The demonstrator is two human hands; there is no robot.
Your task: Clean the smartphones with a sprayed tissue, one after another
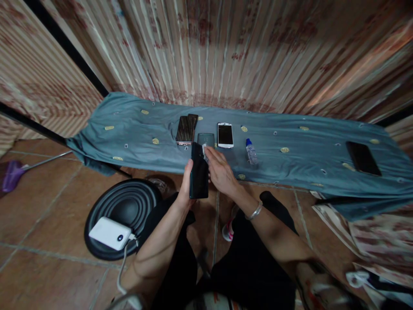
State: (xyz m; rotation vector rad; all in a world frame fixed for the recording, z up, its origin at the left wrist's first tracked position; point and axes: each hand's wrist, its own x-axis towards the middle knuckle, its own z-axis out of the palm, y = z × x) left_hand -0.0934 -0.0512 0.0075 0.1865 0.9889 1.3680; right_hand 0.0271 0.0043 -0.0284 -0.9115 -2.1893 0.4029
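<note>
A: What's the phone (200,178) look like?
B: Glossy dark slab, held up by the near edge of the cloth-covered bench (309,150).
A: Hands?
B: Left hand (185,185) is closed round its side, thumb along the edge. Right hand (222,171) is opposite, forearm slanted, fingers bent together on some whitish bit (204,150), too blurry to name.

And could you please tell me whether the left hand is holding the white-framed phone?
No, the left hand holds a dark phone, while the white-framed phone lies on the cloth.
</note>
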